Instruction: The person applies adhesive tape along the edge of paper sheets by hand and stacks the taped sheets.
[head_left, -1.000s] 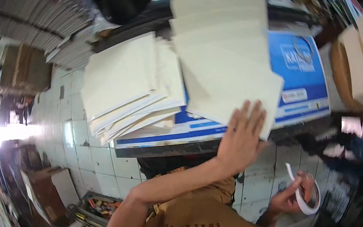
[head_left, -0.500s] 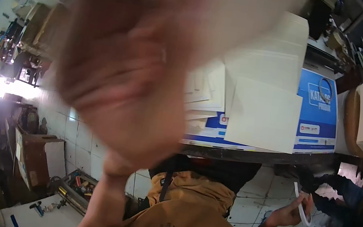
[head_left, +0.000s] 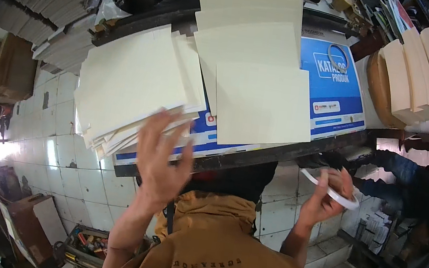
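My left hand [head_left: 163, 162] is a little blurred, its fingers spread at the near right corner of a loose pile of cream sheets [head_left: 126, 78]. I cannot tell whether the fingertips touch the paper. To the right, below the table edge, my right hand [head_left: 321, 203] grips a narrow white ring, like a tape roll [head_left: 346, 201], with fingers through its hole. An overlapping row of cream sheets [head_left: 247, 37] runs away from me along the middle of the table. The nearest sheet [head_left: 262, 105] lies flat, partly over a blue printed sheet [head_left: 347, 106].
A pale ring [head_left: 337, 58] lies on the blue sheet. Cream card stacks [head_left: 420, 75] rest at the right, beside a brown rounded object [head_left: 378, 91]. The dark table edge [head_left: 254, 160] runs before me. An open toolbox [head_left: 86, 245] sits low at the left; another person's legs [head_left: 401, 174] show right.
My left hand has dropped from close before the camera to the left pile. That pile now shows fully as the view shifted. My right hand still holds the white ring.
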{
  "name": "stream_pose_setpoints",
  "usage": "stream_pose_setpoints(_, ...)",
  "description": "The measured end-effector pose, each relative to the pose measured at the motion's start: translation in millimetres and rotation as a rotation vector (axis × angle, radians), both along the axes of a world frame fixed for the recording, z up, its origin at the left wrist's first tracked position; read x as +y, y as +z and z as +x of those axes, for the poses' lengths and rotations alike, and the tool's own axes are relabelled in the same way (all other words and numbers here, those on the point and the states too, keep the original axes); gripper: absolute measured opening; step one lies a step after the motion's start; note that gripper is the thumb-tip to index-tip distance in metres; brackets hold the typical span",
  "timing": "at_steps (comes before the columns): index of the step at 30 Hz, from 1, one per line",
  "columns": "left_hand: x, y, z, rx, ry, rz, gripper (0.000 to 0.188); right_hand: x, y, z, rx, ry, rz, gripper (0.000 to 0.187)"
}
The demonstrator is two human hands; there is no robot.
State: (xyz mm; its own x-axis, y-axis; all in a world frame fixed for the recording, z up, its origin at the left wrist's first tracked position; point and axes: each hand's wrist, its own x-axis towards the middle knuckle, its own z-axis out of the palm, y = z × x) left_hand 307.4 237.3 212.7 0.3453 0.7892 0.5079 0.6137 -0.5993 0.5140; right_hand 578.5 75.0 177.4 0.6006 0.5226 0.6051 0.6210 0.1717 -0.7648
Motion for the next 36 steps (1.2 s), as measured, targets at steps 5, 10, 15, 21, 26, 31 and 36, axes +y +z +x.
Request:
stream_pose_setpoints(5, -30, -32, 29, -0.082, -0.221, -0.26, 0.05, 55, -12, -33, -0.04, 0.17, -0.171, 0.05)
stream_pose_setpoints(10, -42, -58, 24, -0.075, -0.129, -0.266, 0.07, 97, -23, -70, -0.233, 0.302, -0.204, 0.053)
stream_pose_setpoints(15, -47, -73, 22, -0.098, -0.102, -0.202, 0.072, 104, -34, -80, -0.228, 0.318, -0.239, 0.053)
stream_pose_setpoints(21, -45, -75, 24, -0.078, -0.085, -0.154, 0.073, 109, -34, -86, -0.199, 0.307, -0.252, 0.052)
stream_pose_setpoints(26, -44, -77, 23, -0.07, -0.089, -0.148, 0.072, 109, -37, -85, -0.233, 0.297, -0.27, 0.053)
stream_pose_setpoints(31, -44, -76, 25, -0.077, -0.094, -0.126, 0.071, 107, -39, -83, -0.241, 0.291, -0.278, 0.053)
stream_pose_setpoints(36, -43, -77, 24, -0.072, -0.099, -0.116, 0.066, 108, -38, -84, -0.243, 0.273, -0.282, 0.053)
